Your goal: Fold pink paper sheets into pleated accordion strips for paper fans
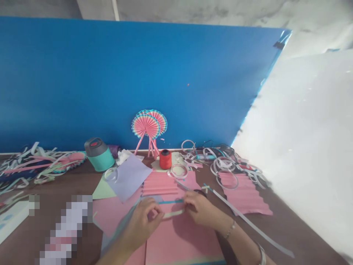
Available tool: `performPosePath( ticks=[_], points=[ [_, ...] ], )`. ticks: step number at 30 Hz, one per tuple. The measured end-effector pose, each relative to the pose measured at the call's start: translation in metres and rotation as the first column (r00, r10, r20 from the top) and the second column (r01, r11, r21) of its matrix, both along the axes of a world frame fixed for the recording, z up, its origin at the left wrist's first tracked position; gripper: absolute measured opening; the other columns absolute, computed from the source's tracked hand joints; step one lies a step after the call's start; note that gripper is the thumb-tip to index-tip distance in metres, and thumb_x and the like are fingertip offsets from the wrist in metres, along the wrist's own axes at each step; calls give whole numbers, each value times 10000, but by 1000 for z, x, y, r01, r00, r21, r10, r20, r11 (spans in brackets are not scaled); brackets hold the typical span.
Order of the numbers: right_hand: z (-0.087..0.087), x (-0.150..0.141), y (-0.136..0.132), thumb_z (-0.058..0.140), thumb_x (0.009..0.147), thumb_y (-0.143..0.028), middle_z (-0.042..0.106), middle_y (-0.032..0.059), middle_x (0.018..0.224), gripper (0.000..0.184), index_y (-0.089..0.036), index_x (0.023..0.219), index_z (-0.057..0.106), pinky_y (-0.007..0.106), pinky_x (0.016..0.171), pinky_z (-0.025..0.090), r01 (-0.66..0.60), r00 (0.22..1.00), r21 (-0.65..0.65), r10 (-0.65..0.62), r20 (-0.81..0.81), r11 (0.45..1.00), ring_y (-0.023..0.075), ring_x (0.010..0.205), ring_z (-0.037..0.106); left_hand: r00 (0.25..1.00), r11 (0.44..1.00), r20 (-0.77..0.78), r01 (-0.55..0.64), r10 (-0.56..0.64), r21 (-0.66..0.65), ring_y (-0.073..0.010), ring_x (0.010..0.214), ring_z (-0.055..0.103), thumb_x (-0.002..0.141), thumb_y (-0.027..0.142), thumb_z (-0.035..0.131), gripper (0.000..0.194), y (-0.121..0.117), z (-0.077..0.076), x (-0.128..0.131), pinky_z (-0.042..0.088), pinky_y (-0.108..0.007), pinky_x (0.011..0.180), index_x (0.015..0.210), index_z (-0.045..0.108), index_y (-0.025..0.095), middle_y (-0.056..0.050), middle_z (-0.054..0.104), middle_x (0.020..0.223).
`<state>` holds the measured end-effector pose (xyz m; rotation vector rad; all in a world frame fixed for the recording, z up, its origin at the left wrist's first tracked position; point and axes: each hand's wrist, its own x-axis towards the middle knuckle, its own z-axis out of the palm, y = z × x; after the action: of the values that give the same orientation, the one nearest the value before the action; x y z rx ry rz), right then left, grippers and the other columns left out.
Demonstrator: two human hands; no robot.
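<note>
My left hand (146, 219) pinches one end of a narrow pale paper strip (173, 214). At the other end, my right hand (200, 209) has its fingers closed on the same strip. Between the hands it lies low over a pink paper sheet (183, 241), just on the near side of a blue strip (171, 201) along the sheet's far edge. Whether the pale strip touches the sheet all along, I cannot tell. Beyond my right hand lie what look like scissors (200, 192), their dark handle partly hidden. Another strip, long and white (248, 218), stretches across the table to the right.
Pleated pink paper (160, 184) lies ahead, more pleated paper (245, 195) at right. Behind stand a red thread spool (165, 160), a teal-and-grey container (99, 156) and round pink paper fans (146, 126) against a blue panel (110, 81). Curled strips (224, 165) crowd the back right.
</note>
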<state>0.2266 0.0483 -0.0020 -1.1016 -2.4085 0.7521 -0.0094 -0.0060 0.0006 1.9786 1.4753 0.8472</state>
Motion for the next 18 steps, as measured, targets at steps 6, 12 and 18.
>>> performPosePath(
  ticks=[6,12,18],
  points=[
    [2,7,-5,474,597,-54,691,85,992,176,-184,615,592,319,865,469,-69,997,31,68,23,997,212,961,621,995,999,-90,27,-31,-40,-170,726,563,796,195,466,158,1,-1,-1,427,-263,671,648,522,204,-11,597,713],
    [5,-2,-8,454,591,-57,683,100,1105,216,-182,648,620,310,917,466,-82,996,11,81,42,997,213,1054,610,994,996,-109,15,-25,-88,-169,722,559,793,203,446,155,2,5,0,416,-260,663,649,503,207,-12,598,723],
    [7,-4,-13,469,598,-68,676,110,1131,219,-162,691,643,329,902,462,-41,971,10,37,236,999,245,1033,620,987,996,-160,1,-16,-89,-175,715,543,806,227,449,174,2,2,0,404,-257,643,647,514,204,-14,583,715]
  ],
)
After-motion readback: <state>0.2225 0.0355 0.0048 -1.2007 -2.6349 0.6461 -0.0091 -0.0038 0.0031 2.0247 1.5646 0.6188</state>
